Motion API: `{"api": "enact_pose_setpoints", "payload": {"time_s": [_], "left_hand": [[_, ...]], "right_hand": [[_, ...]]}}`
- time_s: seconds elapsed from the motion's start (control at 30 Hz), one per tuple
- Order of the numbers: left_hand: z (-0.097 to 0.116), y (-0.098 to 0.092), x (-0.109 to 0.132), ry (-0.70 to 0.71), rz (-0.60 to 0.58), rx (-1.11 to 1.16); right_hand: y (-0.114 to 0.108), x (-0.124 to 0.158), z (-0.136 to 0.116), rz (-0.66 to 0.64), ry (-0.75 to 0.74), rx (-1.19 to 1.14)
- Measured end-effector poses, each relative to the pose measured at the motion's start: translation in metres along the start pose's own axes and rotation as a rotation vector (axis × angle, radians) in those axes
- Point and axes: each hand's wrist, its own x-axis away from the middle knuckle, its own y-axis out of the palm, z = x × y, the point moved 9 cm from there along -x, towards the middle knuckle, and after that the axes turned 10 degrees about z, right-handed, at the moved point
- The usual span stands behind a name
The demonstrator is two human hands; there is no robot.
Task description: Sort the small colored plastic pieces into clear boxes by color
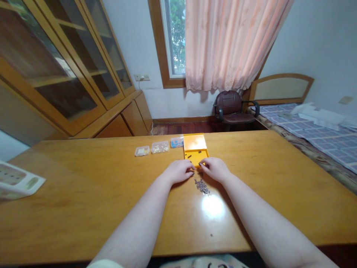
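Observation:
An open yellow box (206, 155) lies on the table with its lid folded back and a few small dark pieces (189, 156) inside. My left hand (180, 172) rests at the box's near left corner, its fingers loosely bent and a small gap between thumb and fingertips. At the near right corner, my right hand (216, 169) has its thumb and fingertips pinched together over the box's front edge. Whatever is in that pinch is too small to make out. Just below both hands, a pile of small grey-brown pieces (202, 187) is spread on the tabletop.
Behind my left hand stand three clear boxes: one with pale pieces (142, 151), another with cream pieces (160, 147), and a third with blue pieces (176, 142). A white plastic object (21, 180) sits at the table's left. One small dark piece (211, 235) lies near the front edge.

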Motion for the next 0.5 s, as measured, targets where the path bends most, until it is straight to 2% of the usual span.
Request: {"api": "enact_pose_setpoints", "payload": {"time_s": [0.23, 0.5], "left_hand": [[0.008, 0.008, -0.001, 0.063, -0.007, -0.040], [0.011, 0.013, -0.002, 0.104, -0.024, -0.053]], "right_hand": [[0.003, 0.005, -0.003, -0.165, -0.088, 0.096], [0.003, 0.010, -0.007, -0.283, -0.128, 0.100]]}}
